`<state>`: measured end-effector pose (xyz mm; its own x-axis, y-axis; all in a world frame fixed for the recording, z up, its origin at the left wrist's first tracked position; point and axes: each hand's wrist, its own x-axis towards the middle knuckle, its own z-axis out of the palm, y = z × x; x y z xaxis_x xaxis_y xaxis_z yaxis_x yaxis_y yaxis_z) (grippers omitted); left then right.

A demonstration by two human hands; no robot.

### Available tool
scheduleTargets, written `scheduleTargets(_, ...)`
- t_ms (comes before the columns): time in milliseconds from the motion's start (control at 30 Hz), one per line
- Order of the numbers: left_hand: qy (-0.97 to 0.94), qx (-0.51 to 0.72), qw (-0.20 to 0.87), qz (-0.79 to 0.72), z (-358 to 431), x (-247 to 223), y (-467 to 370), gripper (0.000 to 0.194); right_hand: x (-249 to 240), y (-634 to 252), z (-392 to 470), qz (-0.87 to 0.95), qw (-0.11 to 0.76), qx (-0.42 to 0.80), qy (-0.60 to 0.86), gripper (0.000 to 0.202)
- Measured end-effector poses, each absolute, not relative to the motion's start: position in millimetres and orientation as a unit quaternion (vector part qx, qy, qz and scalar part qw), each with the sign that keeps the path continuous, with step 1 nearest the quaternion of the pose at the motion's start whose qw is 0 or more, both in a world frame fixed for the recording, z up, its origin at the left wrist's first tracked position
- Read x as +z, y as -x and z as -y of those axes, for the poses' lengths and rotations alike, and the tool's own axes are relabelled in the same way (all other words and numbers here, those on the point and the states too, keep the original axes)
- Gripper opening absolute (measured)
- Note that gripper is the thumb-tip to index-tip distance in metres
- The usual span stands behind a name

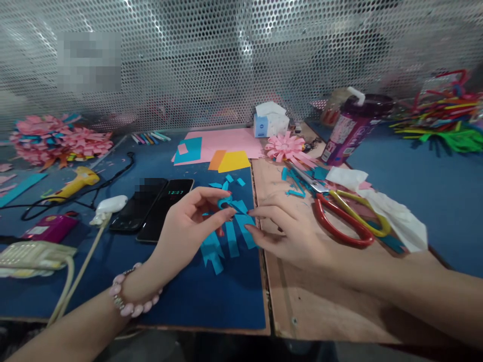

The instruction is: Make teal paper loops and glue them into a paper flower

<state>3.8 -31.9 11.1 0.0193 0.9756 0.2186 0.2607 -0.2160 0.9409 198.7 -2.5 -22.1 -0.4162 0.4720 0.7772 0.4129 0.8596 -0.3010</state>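
Note:
My left hand (192, 218), with a beaded bracelet at the wrist, pinches a curled blue paper strip (225, 202) between thumb and fingers. Close on its right, my right hand (285, 229) has thumb and forefinger at the end of a blue paper piece (241, 207) that reaches out from the curl. Cut blue strips (232, 240) lie on the blue tabletop under and below both hands. Small blue scraps (240, 181) are scattered just beyond them. Scissors (341, 226) with red and yellow handles rest beyond my right hand, among more blue strips and white tissue.
Two dark phones (154, 211), a yellow glue gun (75, 185) and a power strip (33, 259) with cables are on the left. Pink, yellow and orange paper (234, 161), a pink paper flower (286, 148), a tissue box (270, 120) and a purple cup (350, 130) stand behind.

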Motion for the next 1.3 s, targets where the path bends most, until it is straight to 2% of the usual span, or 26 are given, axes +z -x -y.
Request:
scheduleTargets(400, -0.611, 0.467, 0.402, -0.497, 32.5, 10.5, -4.0, 0.024, -25.8, -199.5, 1.8, 0.844, 0.468, 0.073, 0.254, 0.008)
scheduleTargets(733, -0.611, 0.467, 0.395, -0.503, 31.4, 10.5, -3.9, 0.025, -24.2, -204.1, 0.9, 0.857, 0.456, 0.058, 0.230, 0.019)
scheduleTargets(1300, -0.608, 0.475, 0.393, -0.501, 31.5, 10.9, -1.7, 0.025, -27.3, -202.5, -2.4, 0.825, 0.507, 0.075, 0.238, 0.013)
